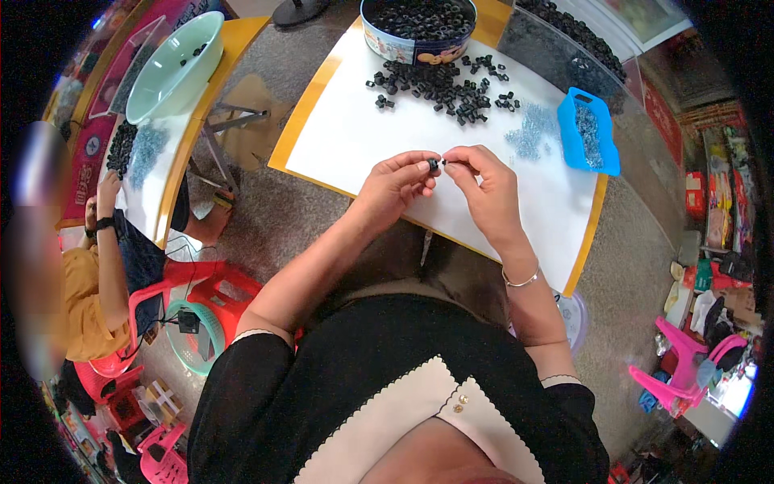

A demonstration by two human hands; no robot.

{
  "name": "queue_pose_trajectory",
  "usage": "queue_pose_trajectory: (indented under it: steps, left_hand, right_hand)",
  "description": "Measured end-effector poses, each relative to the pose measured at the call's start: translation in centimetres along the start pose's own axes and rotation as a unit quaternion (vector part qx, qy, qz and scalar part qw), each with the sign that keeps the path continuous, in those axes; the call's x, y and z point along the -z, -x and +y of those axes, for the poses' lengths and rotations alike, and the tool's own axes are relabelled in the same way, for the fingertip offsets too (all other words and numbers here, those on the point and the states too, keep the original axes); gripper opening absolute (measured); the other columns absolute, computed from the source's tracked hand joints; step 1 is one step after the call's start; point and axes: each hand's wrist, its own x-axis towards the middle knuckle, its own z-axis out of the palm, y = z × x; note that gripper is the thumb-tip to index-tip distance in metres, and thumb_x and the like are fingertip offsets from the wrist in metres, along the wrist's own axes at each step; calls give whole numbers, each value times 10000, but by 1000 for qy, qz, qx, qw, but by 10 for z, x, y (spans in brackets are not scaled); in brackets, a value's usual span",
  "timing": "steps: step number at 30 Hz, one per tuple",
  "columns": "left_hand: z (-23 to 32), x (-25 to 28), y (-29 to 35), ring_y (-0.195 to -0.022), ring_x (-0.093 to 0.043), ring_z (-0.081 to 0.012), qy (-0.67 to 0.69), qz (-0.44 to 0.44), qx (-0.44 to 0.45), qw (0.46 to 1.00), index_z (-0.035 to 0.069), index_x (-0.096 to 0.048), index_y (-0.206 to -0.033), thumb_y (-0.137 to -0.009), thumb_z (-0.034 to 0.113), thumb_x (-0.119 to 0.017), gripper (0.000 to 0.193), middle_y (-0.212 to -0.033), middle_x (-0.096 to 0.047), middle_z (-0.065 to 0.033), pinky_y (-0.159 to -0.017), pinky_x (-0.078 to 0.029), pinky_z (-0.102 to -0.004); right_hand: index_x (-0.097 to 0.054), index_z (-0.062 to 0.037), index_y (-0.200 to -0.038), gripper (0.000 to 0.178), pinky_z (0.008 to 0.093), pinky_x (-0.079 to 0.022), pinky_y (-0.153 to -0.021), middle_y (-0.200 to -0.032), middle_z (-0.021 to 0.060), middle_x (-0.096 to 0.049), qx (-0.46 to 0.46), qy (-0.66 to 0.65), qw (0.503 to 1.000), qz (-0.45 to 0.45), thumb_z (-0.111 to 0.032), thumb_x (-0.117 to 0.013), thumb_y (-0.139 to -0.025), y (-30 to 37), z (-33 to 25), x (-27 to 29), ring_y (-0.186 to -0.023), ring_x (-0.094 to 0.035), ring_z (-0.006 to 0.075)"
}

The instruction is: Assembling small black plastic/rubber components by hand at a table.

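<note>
Between the thumb and fingers of my left hand point(397, 184) is a small black plastic part point(433, 164), held above the near edge of the white-topped table. Close against it, the thumb and forefinger of my right hand point(486, 192) are pinched together. What they grip is too small to name. Beyond my hands lies a loose pile of black plastic parts point(439, 89). To its right is a scatter of tiny clear-bluish pieces point(532, 131), beside a blue plastic basket point(571, 121) that holds more of them.
A round tin point(415, 50) full of black parts stands at the table's far edge, with a clear bin point(556, 48) of black parts to its right. At left, another person point(101, 274) sits at a second table bearing a pale green basin point(173, 77). A pink stool point(681, 363) stands at right.
</note>
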Motion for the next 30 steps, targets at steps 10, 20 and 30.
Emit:
queue_pose_trajectory:
  steps: [10,20,30]
  left_hand:
    - [-7,4,1,-706,-574,-98,-189,-29,-82,978,-1,-623,-1038,-881,126,-575,208,-824,-625,-37,-665,-494,-249]
    - [2,4,3,-703,-571,-90,-345,-35,-114,931,0,-620,-1035,-889,98,-570,183,-810,-620,-26,-649,-487,-241]
    - [0,-8,4,-680,-560,-91,-298,-70,-100,947,-19,-626,-1027,-890,72,-546,183,-769,-601,-38,-642,-493,-246]
  right_hand:
    - [-586,0,-876,83,340,-457,-622,-787,117,-581,71,112,991,-3,-12,-605,-796,9,-4,-11,-713,-567,264]
    - [-567,1,-871,65,328,-456,-585,-781,129,-579,147,191,971,-1,14,-580,-808,16,0,-13,-663,-562,244]
    - [-551,-13,-850,127,329,-463,-619,-749,103,-559,-52,30,998,3,-47,-646,-772,26,-7,-2,-700,-551,236]
